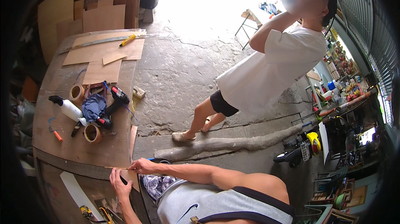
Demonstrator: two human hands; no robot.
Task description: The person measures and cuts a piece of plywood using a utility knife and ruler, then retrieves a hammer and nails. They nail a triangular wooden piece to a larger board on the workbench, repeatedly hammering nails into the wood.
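At the near edge of the workbench (62,149), a thin wooden strip (118,168) lies across the space in front of both my hands. My right hand (143,165) pinches its right end between thumb and fingers. My left hand (120,185) comes up from below, and its bent fingertips press on the strip near its middle. A small dark thing or shadow (123,180) shows beside the left thumb; I cannot make out which. Under and beside my hands lies a light plywood piece (132,177), partly covered by them.
On the bench are tape rolls (92,133), a cordless drill (119,95), a white spray bottle (71,109), a blue cloth (94,106), plywood sheets (102,72) and a yellow cutter (127,40). A tape measure (86,211) lies near my left forearm. A person (271,65) stands beyond the bench.
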